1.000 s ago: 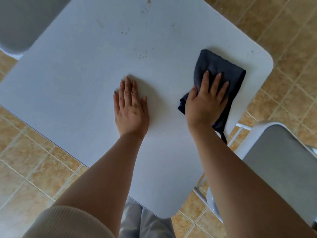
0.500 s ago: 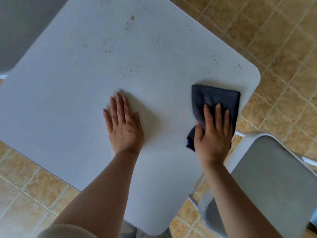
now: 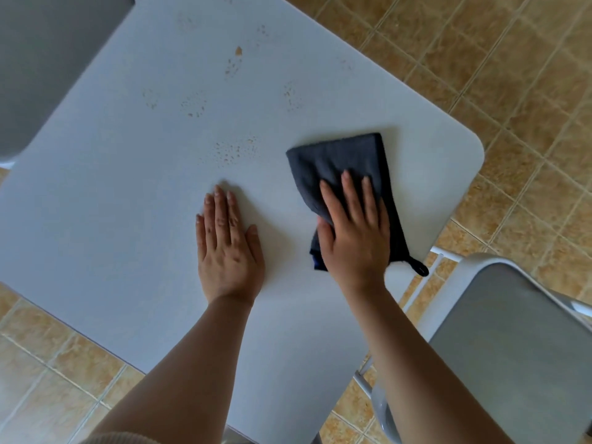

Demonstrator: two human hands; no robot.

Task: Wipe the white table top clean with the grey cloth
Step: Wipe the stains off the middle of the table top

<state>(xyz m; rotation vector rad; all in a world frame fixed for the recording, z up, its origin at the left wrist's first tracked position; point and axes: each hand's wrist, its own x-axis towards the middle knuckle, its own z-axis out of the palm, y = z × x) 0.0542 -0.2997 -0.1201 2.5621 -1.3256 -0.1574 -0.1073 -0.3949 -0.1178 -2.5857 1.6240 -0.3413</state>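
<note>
A white table top [image 3: 112,203] fills most of the view, with several patches of small brownish specks [image 3: 234,152] across its middle and far part. The dark grey cloth [image 3: 339,161], folded, lies flat near the table's right corner, its small hanging loop reaching the right edge. My right hand [image 3: 355,235] presses flat on the cloth's near half, fingers spread. My left hand [image 3: 227,245] rests palm down on the bare table just left of the cloth, holding nothing.
A grey chair seat [image 3: 519,347] with a white frame stands close by the table's right edge. Another grey chair [image 3: 41,65] sits at the upper left. Tan tiled floor [image 3: 512,75] surrounds the table.
The cloth and my right hand have slid from the right edge toward the table's middle, closer to the specks. My left hand stays flat in place. The view has shifted.
</note>
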